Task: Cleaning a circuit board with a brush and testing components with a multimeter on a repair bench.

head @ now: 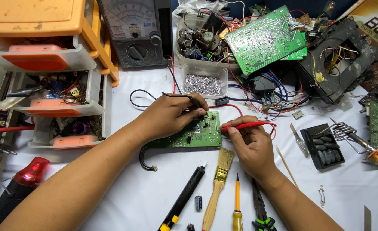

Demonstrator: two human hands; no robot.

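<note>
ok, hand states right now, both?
Left hand: closed on the black probe, tip on the green board.
Right hand: closed on the red probe, tip at the board's right edge.

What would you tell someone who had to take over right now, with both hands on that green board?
Left hand: holds the black probe, tip down on the green circuit board.
Right hand: holds the red probe, tip at the board's right edge.
The board lies flat on the white table. Both probe leads run back toward the analog meter behind it.
Done: both probes are placed on the board.
Left: the meter's needle is too small to read from here.
Near the hands: a paintbrush, a yellow screwdriver, pliers.
</note>
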